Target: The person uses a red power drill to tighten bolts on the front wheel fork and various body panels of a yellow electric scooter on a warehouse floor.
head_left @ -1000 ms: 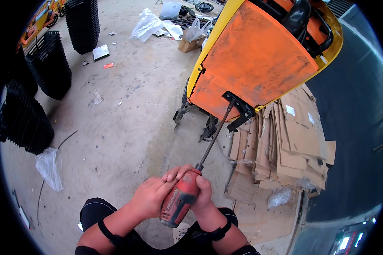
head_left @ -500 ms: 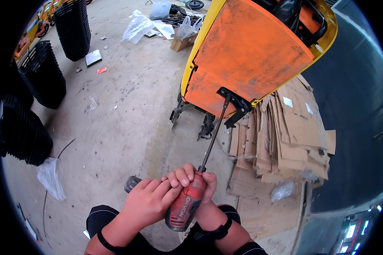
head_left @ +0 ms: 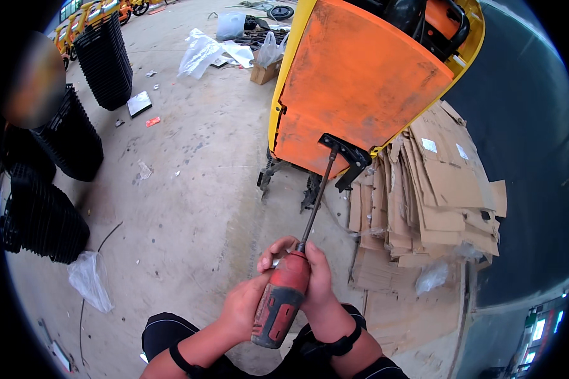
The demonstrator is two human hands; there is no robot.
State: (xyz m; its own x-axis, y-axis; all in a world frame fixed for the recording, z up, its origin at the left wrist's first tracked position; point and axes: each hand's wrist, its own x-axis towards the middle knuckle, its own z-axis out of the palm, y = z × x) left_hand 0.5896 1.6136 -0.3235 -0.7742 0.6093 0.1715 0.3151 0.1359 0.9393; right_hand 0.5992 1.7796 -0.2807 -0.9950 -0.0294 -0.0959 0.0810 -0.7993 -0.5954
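Note:
A red and dark grey cordless drill (head_left: 279, 300) is held between my hands, its long, thin bit (head_left: 317, 205) pointing up and away. My right hand (head_left: 317, 281) closes round its front end, thumb on the right side. Along the left side of the body my left hand (head_left: 241, 309) grips it lower down; the drill's handle is hidden. The bit's far end meets a fastener on a black angled bracket (head_left: 354, 158). That bracket lies against the orange panel (head_left: 360, 82) of a tilted, yellow-edged vehicle body.
Flattened cardboard (head_left: 449, 177) is piled on the right beside a dark surface (head_left: 525, 145). Stacks of black baskets (head_left: 104, 63) stand at left, where a blurred shape partly covers one. Plastic bags (head_left: 90, 281) and a small cardboard box (head_left: 264, 72) lie on the concrete floor.
The drill has rolled, so its back now faces up and its handle has gone from sight. My left hand has slid from over the drill to its left side. The bit stays at the bracket.

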